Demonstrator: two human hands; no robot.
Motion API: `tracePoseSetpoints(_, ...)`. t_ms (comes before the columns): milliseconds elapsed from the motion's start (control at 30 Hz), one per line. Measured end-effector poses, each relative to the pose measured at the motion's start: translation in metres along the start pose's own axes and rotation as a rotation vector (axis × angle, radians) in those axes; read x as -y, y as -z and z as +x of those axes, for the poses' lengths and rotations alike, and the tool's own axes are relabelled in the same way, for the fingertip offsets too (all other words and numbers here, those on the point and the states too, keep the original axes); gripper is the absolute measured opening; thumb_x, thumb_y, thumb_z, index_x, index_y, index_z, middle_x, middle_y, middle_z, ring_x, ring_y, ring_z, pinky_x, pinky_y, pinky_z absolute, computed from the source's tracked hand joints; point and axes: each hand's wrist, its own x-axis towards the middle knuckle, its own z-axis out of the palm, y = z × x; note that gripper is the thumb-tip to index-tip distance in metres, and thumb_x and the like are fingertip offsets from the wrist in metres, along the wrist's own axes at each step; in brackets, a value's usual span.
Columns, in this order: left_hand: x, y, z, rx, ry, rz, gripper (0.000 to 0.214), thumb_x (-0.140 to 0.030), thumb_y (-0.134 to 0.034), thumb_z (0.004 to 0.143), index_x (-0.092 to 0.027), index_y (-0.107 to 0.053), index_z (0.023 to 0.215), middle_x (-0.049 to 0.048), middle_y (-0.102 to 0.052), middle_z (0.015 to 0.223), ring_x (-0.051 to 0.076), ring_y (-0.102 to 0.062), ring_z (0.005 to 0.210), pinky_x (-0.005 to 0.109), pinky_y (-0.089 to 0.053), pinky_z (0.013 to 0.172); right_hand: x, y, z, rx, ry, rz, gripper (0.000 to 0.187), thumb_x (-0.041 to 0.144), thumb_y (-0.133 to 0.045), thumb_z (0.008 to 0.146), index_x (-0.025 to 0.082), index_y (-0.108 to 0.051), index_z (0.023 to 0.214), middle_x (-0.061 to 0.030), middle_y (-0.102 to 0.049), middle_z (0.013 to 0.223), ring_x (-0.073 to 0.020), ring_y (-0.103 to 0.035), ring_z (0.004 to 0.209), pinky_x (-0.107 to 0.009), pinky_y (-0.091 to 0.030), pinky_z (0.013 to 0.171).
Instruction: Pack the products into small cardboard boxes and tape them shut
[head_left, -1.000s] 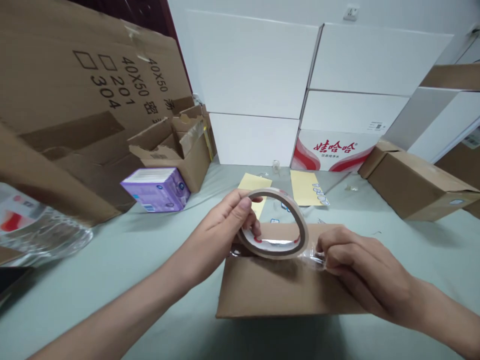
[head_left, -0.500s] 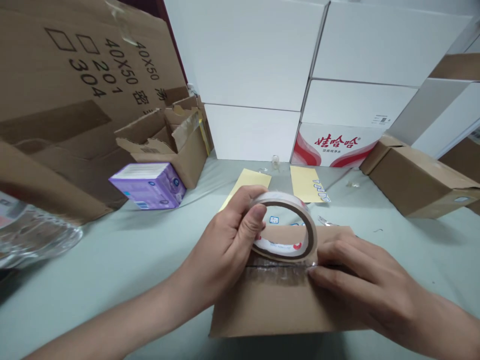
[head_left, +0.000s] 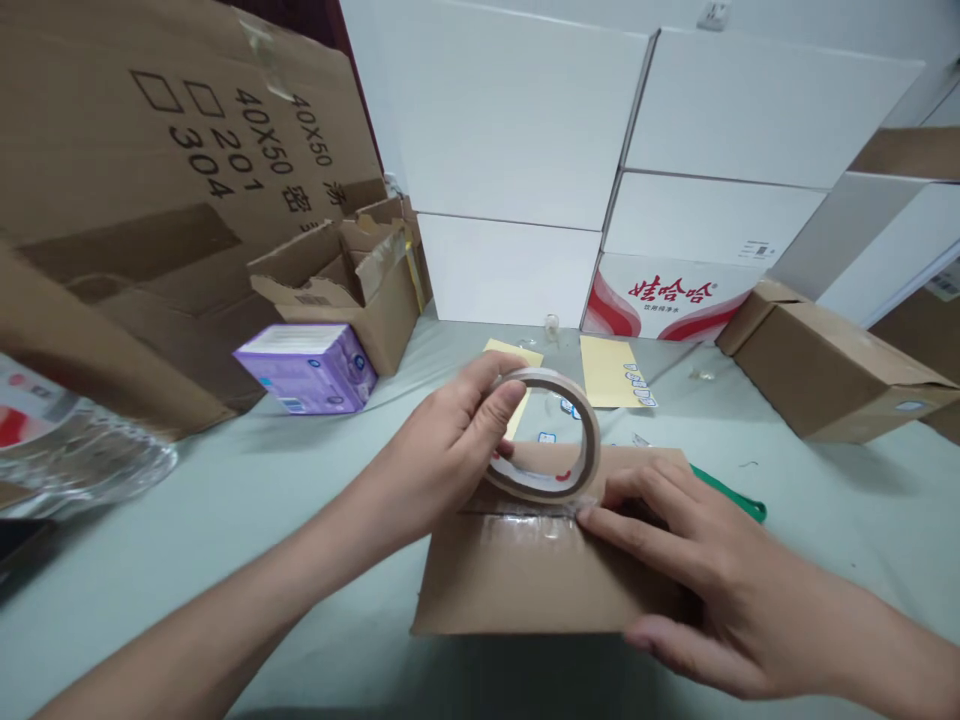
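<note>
A roll of clear tape [head_left: 591, 440] stands tilted over the small brown cardboard box [head_left: 517, 590], with my left hand [head_left: 457, 440] closed on its left side, thumb in front. A strip of clear tape [head_left: 517, 525] lies along the seam on top of the box, just below the roll. My right hand [head_left: 697, 560] rests on the right part of the box, fingertips on the tape near the roll's lower edge. Its thumb is spread away toward the box's front edge, and nothing shows in its grasp. Part of the box's right side is hidden by this hand.
A purple tissue pack [head_left: 307, 370] and an open brown carton [head_left: 352, 290] stand at left, near a clear plastic bottle [head_left: 97, 450]. Yellow sheets [head_left: 611, 372] lie behind. A closed brown box [head_left: 840, 370] sits right; a green object [head_left: 731, 493] lies behind my right hand.
The tape roll and my left hand have moved slightly left and up in view. My right hand has shifted left, and its thumb now shows apart from the fingers. The green object has come into view.
</note>
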Motion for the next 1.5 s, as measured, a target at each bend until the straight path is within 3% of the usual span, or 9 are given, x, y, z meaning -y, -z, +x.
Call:
tracePoseSetpoints(267,0.009,0.002,-0.004,0.003,0.140,-0.353,0.030,-0.046,-0.064,0.087,-0.020,-0.059,0.101,-0.0062,-0.051,0.064,0.010,-0.050,0.060,0.026,-0.056,0.069,0.004,-0.004,0.014,0.075,-0.060,-0.068,0.079,0.068,-0.061,0.081,0.011,-0.054,0.135,-0.0144,-0.057,0.102,-0.0289,-0.052,0.091,-0.050,-0.048,0.079)
tracePoseSetpoints(533,0.020,-0.013,-0.025,-0.074,0.082,-0.338,0.024,-0.046,-0.061,0.092,-0.024,-0.055,0.100,-0.0031,-0.058,0.078,0.014,-0.059,0.076,0.025,-0.051,0.072,-0.005,0.012,-0.043,-0.138,-0.029,-0.091,0.050,0.051,-0.054,0.094,0.024,-0.052,0.137,-0.0154,-0.052,0.137,-0.0316,-0.052,0.125,-0.046,-0.051,0.097)
tracePoseSetpoints(633,0.020,-0.012,-0.026,-0.089,0.065,-0.333,0.025,-0.047,-0.060,0.092,-0.027,-0.056,0.107,-0.0033,-0.058,0.079,0.014,-0.061,0.078,0.025,-0.052,0.072,-0.046,0.012,-0.071,-0.345,-0.400,-0.124,0.031,0.037,-0.048,0.099,0.028,-0.059,0.126,-0.0108,-0.057,0.129,-0.0269,-0.060,0.115,-0.041,-0.054,0.089)
tracePoseSetpoints(700,0.021,-0.012,-0.025,-0.094,0.059,-0.325,0.026,-0.048,-0.059,0.093,-0.029,-0.056,0.109,-0.0034,-0.058,0.080,0.015,-0.061,0.079,0.026,-0.052,0.075,-0.074,0.001,-0.086,-0.193,-0.725,-0.108,0.035,0.044,-0.051,0.096,0.024,-0.063,0.122,-0.0115,-0.062,0.120,-0.0274,-0.065,0.103,-0.041,-0.056,0.082)
tracePoseSetpoints(800,0.022,-0.013,-0.025,-0.113,0.037,-0.301,0.026,-0.049,-0.057,0.094,-0.030,-0.056,0.111,-0.0037,-0.058,0.080,0.015,-0.061,0.078,0.026,-0.051,0.076,-0.103,-0.028,-0.098,-0.009,-0.865,-0.092,0.044,0.048,-0.058,0.088,0.016,-0.066,0.117,-0.0135,-0.067,0.109,-0.0301,-0.066,0.100,-0.044,-0.055,0.084)
tracePoseSetpoints(967,0.020,-0.017,-0.026,-0.133,0.011,-0.284,0.025,-0.050,-0.053,0.096,-0.029,-0.054,0.108,-0.0034,-0.056,0.083,0.015,-0.061,0.079,0.027,-0.050,0.075,-0.127,-0.056,-0.104,-0.061,-0.846,-0.083,0.038,0.045,-0.048,0.092,0.015,-0.068,0.103,-0.0128,-0.066,0.095,-0.0293,-0.067,0.091,-0.042,-0.055,0.078)
tracePoseSetpoints(1133,0.023,-0.019,-0.024,-0.169,0.011,-0.234,0.034,-0.053,-0.049,0.097,-0.033,-0.050,0.124,-0.0032,-0.057,0.085,0.016,-0.061,0.082,0.031,-0.050,0.079,-0.126,-0.005,-0.101,-0.162,-0.718,0.005,0.044,0.050,-0.040,0.098,0.025,-0.060,0.128,-0.0113,-0.065,0.123,-0.0289,-0.064,0.110,-0.041,-0.055,0.088)
tracePoseSetpoints(1267,0.024,-0.019,-0.023,-0.174,-0.012,-0.224,0.035,-0.052,-0.048,0.097,-0.034,-0.050,0.126,-0.0029,-0.055,0.085,0.016,-0.059,0.082,0.030,-0.049,0.079,-0.085,0.041,-0.073,-0.064,-0.375,0.112,0.039,0.039,-0.051,0.098,0.038,-0.056,0.136,-0.0057,-0.061,0.130,-0.0265,-0.061,0.117,-0.032,-0.057,0.080)
tracePoseSetpoints(1500,0.022,-0.018,-0.024,-0.150,0.008,-0.250,0.033,-0.053,-0.048,0.097,-0.034,-0.049,0.124,-0.0041,-0.054,0.084,0.014,-0.059,0.082,0.029,-0.048,0.082,-0.058,0.047,-0.015,0.100,-0.205,-0.028,0.043,0.035,-0.047,0.100,0.041,-0.051,0.142,-0.0075,-0.060,0.114,-0.0253,-0.056,0.106,-0.041,-0.055,0.083)
